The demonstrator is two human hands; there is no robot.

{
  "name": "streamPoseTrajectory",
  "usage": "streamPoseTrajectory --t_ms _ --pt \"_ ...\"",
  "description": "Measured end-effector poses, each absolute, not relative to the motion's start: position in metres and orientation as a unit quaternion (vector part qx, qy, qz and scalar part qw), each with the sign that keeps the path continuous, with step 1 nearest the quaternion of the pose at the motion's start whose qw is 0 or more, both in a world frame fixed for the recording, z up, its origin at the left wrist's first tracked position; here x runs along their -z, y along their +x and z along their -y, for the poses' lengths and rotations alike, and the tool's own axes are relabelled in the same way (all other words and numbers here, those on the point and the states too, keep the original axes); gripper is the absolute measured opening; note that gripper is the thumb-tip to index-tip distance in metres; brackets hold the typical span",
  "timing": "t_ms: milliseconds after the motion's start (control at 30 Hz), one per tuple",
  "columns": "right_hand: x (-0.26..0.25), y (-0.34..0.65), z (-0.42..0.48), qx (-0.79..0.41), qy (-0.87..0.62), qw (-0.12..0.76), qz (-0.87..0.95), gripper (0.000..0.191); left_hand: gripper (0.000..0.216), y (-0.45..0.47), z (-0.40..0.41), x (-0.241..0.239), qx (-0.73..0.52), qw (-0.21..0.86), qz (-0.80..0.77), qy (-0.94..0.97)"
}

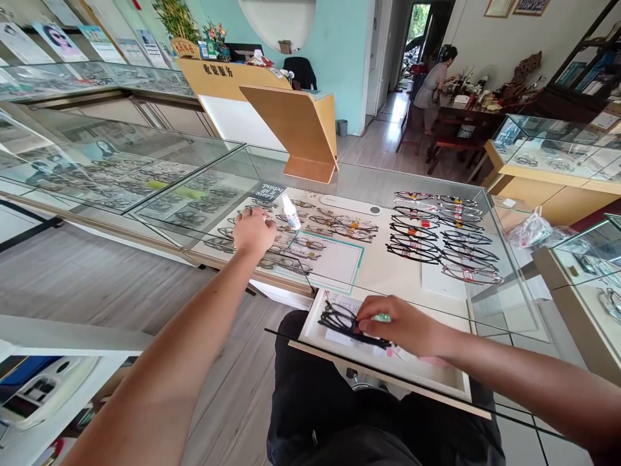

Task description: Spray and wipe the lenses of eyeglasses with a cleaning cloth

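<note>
Pinching black oval-rimmed eyeglasses (338, 317) with right hand (398, 325); cannot tell grip of left hand (254, 231).
Could topple slim white plastic bottle (292, 213) by sweeping left fingers rightward.

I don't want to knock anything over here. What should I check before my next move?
1. Drawer pulled open: ok.
2. Hold of the right hand on the dark glasses: cannot tell; its fingers are at them, but the hand hides the grip.
3. Left hand empty: cannot tell; its fingers are curled.
4. White bottle standing: ok, beside the left hand.
5. Brown stand upright on its base: ok, leaning back.
</note>
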State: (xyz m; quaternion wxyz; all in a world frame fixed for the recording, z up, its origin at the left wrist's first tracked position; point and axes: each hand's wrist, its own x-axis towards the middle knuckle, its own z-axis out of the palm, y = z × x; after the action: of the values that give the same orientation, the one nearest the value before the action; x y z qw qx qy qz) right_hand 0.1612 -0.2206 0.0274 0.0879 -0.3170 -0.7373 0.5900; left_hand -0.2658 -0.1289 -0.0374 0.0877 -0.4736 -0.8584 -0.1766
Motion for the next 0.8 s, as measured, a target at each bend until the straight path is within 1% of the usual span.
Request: streamPoseTrajectory --t_ms 67,167,233,300,333,433,600,800 --pt "-0.061 0.163 0.199 -0.540 -0.284 0.138 0.780 0.021 0.038 -0.265 0.129 0.037 0.180 0.089 0.858 -0.473" --pt "-0.087 0.149 0.139 -0.349 -0.300 0.196 0.866 0.021 0.040 -0.264 0.130 0.037 0.186 0.087 0.855 -0.477" --pt "-0.088 0.131 0.091 -0.196 -0.338 0.184 0.902 0.024 0.041 -0.263 0.130 0.035 0.188 0.085 0.854 -0.477" --pt "-0.080 0.111 0.047 -0.083 -0.396 0.136 0.904 0.027 0.041 -0.261 0.131 0.033 0.188 0.081 0.856 -0.474" --pt "-0.074 0.101 0.030 -0.064 -0.414 0.098 0.903 0.028 0.041 -0.261 0.131 0.032 0.189 0.079 0.857 -0.473" --pt "-0.054 0.077 -0.006 -0.059 -0.436 0.067 0.895 0.030 0.039 -0.260 0.133 0.029 0.194 0.072 0.856 -0.474" --pt "-0.025 0.056 -0.027 -0.053 -0.439 0.050 0.896 0.031 0.041 -0.261 0.134 0.027 0.186 0.064 0.857 -0.477" --pt "-0.012 0.051 -0.030 -0.060 -0.433 0.054 0.898 0.029 0.038 -0.265 0.132 0.032 0.190 0.063 0.858 -0.473"
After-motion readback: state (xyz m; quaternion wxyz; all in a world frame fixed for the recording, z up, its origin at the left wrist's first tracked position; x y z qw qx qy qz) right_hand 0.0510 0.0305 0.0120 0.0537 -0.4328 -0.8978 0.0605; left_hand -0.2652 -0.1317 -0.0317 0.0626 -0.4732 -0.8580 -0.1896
